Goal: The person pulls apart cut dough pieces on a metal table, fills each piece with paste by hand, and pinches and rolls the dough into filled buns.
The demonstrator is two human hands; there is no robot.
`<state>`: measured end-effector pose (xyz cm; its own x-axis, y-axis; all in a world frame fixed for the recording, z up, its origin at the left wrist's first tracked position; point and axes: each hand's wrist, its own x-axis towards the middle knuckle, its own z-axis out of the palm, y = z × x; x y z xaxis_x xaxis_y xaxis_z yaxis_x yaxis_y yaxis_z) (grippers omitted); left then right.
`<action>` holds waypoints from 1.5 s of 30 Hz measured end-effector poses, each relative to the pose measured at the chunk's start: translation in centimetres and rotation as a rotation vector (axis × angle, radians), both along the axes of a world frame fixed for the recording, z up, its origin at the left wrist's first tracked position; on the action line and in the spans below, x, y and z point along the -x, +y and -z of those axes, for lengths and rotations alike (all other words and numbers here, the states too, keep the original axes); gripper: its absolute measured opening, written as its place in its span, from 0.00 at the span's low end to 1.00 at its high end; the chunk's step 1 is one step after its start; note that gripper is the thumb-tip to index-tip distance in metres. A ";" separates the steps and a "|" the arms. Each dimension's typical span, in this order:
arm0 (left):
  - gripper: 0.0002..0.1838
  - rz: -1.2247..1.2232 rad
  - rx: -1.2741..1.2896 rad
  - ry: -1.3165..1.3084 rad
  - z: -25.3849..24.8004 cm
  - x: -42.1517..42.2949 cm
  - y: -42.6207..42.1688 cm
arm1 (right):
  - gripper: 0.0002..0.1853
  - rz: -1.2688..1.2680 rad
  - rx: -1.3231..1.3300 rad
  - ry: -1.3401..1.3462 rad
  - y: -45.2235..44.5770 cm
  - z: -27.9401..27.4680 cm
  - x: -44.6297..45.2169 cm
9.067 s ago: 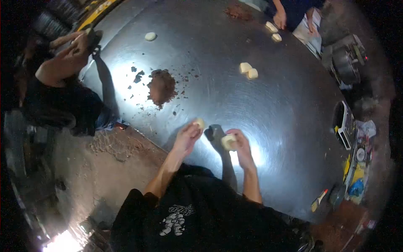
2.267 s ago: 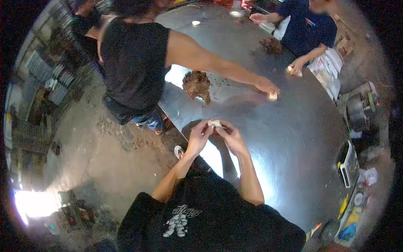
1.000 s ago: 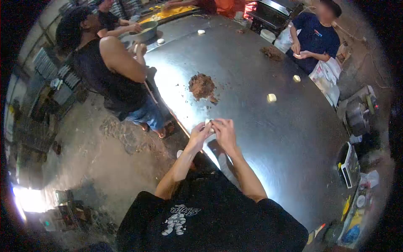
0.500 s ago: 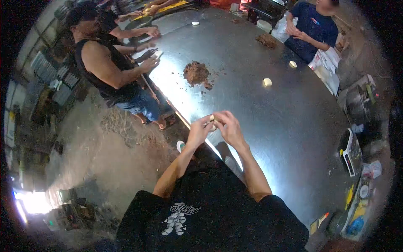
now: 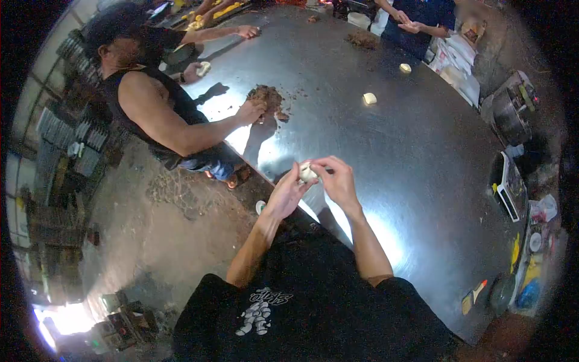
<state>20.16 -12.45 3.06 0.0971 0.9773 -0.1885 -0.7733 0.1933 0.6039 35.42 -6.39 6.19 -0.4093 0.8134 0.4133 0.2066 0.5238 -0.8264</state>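
Observation:
Between my two hands is a small ball of pale dough (image 5: 308,173), held above the near edge of the metal table. My left hand (image 5: 286,194) cups it from the left, fingers curled against its side. From the right, the bent fingertips of my right hand (image 5: 339,178) pinch its upper edge. The underside of the ball is hidden by the fingers. Farther up the table lies a crumbly brown heap of filling (image 5: 265,96), and a co-worker's hand (image 5: 251,112) is at its near side.
Two pale dough pieces (image 5: 370,99) lie on the metal table (image 5: 416,175). Co-workers stand at the left and far right. A second brown heap (image 5: 362,40) is at the far side. Along the right edge are a scale (image 5: 508,187), a brush (image 5: 473,297) and a metal pot (image 5: 511,111).
More of the dough ball's white surface shows between my fingers now. The nearest co-worker's arm has reached out to the brown heap. My view has shifted slightly.

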 end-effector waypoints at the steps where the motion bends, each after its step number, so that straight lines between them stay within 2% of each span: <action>1: 0.22 0.001 -0.003 0.003 1.3 -0.4 0.2 | 0.10 0.050 -0.194 -0.093 0.0 -0.6 0.3; 2: 0.18 -0.090 -0.069 0.044 2.7 -0.5 0.5 | 0.09 0.148 -0.386 -0.154 -0.6 -1.2 0.7; 3: 0.16 -0.182 -0.133 0.084 2.4 -0.8 0.6 | 0.09 0.149 -0.385 -0.147 -1.1 -1.4 1.0; 4: 0.12 -0.183 -0.106 0.110 2.2 -0.8 0.6 | 0.09 0.086 -0.101 -0.079 -1.5 -1.5 1.1; 5: 0.12 -0.184 -0.102 0.112 2.0 -0.8 0.6 | 0.08 0.022 0.185 -0.014 -1.7 -1.5 1.1; 9: 0.12 -0.167 -0.102 0.021 1.9 -0.6 1.5 | 0.08 0.055 0.200 -0.005 -0.6 -0.2 0.8; 11: 0.12 -0.165 -0.094 -0.010 2.3 -0.7 2.2 | 0.08 0.031 0.023 0.046 -0.1 0.0 0.6; 12: 0.13 -0.171 -0.079 0.031 2.3 -1.0 2.3 | 0.08 0.030 0.021 0.046 0.0 -0.3 0.5; 14: 0.13 -0.174 -0.061 0.071 2.4 -1.0 2.9 | 0.08 0.022 0.161 -0.013 -0.1 -1.0 0.3; 18: 0.12 -0.182 -0.072 0.084 2.7 -1.7 4.1 | 0.09 0.014 0.171 -0.029 0.8 0.2 -0.6; 20: 0.11 -0.157 -0.145 0.116 1.8 -2.2 4.8 | 0.10 0.060 0.250 0.287 0.4 -0.5 -0.5; 21: 0.10 -0.140 -0.212 0.146 1.6 -2.3 4.8 | 0.10 0.066 0.258 0.282 0.2 -0.9 -0.6; 23: 0.13 -0.092 -0.206 0.127 1.8 -2.6 5.0 | 0.08 0.135 0.176 0.069 -0.1 -1.4 -1.2; 25: 0.17 -0.050 -0.202 0.099 2.3 -3.0 5.5 | 0.07 0.174 0.087 -0.026 0.4 0.3 -1.7; 27: 0.27 -0.083 -0.204 0.569 2.9 -2.7 6.0 | 0.06 0.198 -0.006 -0.128 0.9 4.3 -2.5; 28: 0.32 -0.069 -0.174 0.676 4.0 -1.7 6.1 | 0.05 0.185 -0.036 -0.259 1.3 7.7 -3.2; 29: 0.30 -0.127 -0.136 0.707 2.5 -1.3 5.7 | 0.05 0.171 -0.069 -0.389 1.6 10.1 -3.8; 30: 0.29 -0.110 -0.086 0.705 2.7 -0.1 5.3 | 0.08 0.151 0.076 -0.352 2.0 11.1 -4.2; 31: 0.28 -0.102 -0.040 0.698 2.5 1.1 5.1 | 0.08 0.136 0.071 -0.376 2.8 9.1 -4.1; 33: 0.25 -0.203 -0.048 0.694 1.7 3.0 3.6 | 0.12 0.240 -0.222 -0.513 3.7 5.0 -3.8; 34: 0.23 -0.259 -0.023 0.645 1.8 3.9 2.7 | 0.12 0.220 -0.222 -0.526 4.7 3.8 -3.1; 36: 0.18 -0.380 0.033 0.502 3.7 6.0 1.0 | 0.15 0.421 -0.136 -0.384 6.7 2.4 -1.6; 37: 0.18 -0.395 0.047 0.495 3.9 6.7 0.3 | 0.15 0.401 -0.133 -0.393 6.7 5.0 -0.1; 38: 0.18 -0.423 0.127 0.500 3.9 7.2 -0.4 | 0.16 0.432 -0.239 -0.670 6.2 9.9 2.0; 39: 0.17 -0.447 0.207 0.503 3.9 7.6 -0.9 | 0.16 0.458 -0.349 -0.947 5.7 11.0 3.7; 40: 0.17 -0.456 0.191 0.486 4.0 7.8 -1.2 | 0.16 0.440 -0.348 -0.958 6.1 11.5 3.7; 42: 0.17 -0.464 0.183 0.450 3.8 7.9 -0.8 | 0.15 0.291 -0.211 -0.775 6.6 11.9 4.4; 43: 0.17 -0.462 0.161 0.418 3.5 7.9 -0.5 | 0.15 0.291 -0.209 -0.776 6.7 11.7 4.3; 45: 0.17 -0.456 0.138 0.433 3.2 8.0 0.0 | 0.15 0.082 -0.247 -0.852 7.6 11.0 2.8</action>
